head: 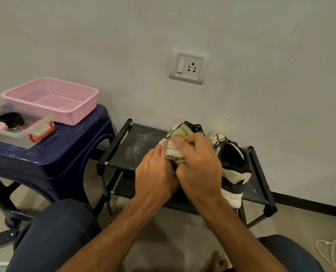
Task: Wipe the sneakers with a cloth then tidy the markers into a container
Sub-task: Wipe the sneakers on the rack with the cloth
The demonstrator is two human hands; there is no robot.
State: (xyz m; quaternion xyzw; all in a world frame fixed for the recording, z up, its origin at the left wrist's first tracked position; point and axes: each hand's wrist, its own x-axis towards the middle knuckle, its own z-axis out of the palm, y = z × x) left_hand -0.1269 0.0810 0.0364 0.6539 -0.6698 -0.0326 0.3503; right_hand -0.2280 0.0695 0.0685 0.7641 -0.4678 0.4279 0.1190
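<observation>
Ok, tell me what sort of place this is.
Probably a corner of a home: a low black shoe rack holding sneakers stands against a wall with a socket plate, beside a blue plastic stool carrying a pink basket.

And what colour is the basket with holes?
The basket is pink, best seen in the head view.

A pale grey wall (261,75) is filling the far side, carrying a switch-and-socket plate (189,65). A dark blue plastic stool (65,154) is standing at the left, just beside a black shoe rack (139,142) sitting against the wall. Black skirting (310,204) is running along the right; a white cable (326,241) is lying on the beige floor (182,236) there.
</observation>
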